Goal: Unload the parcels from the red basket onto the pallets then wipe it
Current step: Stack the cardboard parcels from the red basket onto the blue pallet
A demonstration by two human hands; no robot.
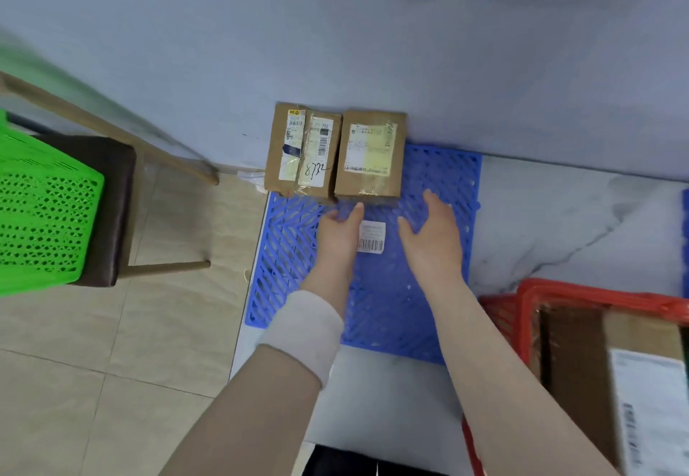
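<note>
A blue grid pallet [290, 251] lies on the floor against the wall. Two taped cardboard parcels stand side by side at its far edge, the left one [302, 151] marked 8732 and the right one [371, 153] with a yellowed label. In front of them lies a flat bluish parcel with a white barcode label [371, 237], hard to tell from the pallet. My left hand [337, 231] grips its left edge, thumb on top. My right hand [428, 231] rests on its right side with fingers stretched forward. The red basket [529, 296] at lower right holds a large cardboard parcel [604, 363].
A green perforated basket [41, 214] sits on a dark-seated wooden chair [119, 207] at the left. Beige floor tiles lie left of the pallet, marbled floor to its right. Another blue pallet's edge [685, 237] shows at the far right.
</note>
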